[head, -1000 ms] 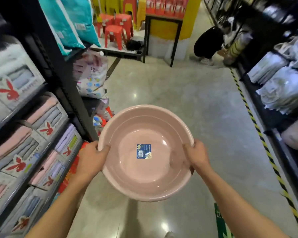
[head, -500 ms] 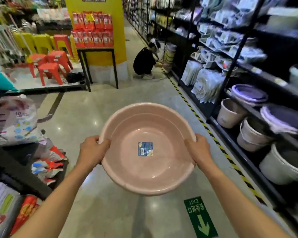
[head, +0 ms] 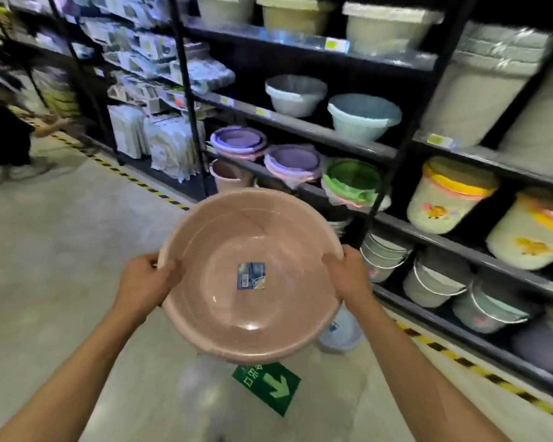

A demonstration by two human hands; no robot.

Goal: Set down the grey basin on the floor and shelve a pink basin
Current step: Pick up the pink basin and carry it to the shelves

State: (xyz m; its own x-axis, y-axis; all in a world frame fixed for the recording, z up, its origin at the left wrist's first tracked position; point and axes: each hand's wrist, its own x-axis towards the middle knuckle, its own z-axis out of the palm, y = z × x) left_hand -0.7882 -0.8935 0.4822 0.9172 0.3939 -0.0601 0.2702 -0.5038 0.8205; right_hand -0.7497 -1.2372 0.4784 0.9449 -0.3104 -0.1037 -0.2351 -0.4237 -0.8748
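Head view: the pink basin (head: 253, 275) is held in the air, mouth up and tipped toward the camera, above the floor (head: 61, 250) and in front of the dark shelving (head: 393, 154). The left hand (head: 146, 283) grips the rim at the basin's left side, thumb lying over the rim onto the inner wall, the other fingers curled beneath and hidden from sight. The right hand (head: 348, 275) grips the opposite rim in the same manner, thumb inside, fingers under the outer wall. Both hands are closed on the rim. A blue label (head: 251, 275) sits at the centre of the basin's bottom. A pale blue-grey basin (head: 340, 333) rests on the floor just beyond and beneath the held one, partly covered by it. A green arrow sign (head: 268, 386) lies on the floor below. The shelves carry stacked basins and buckets; edges are blurred.
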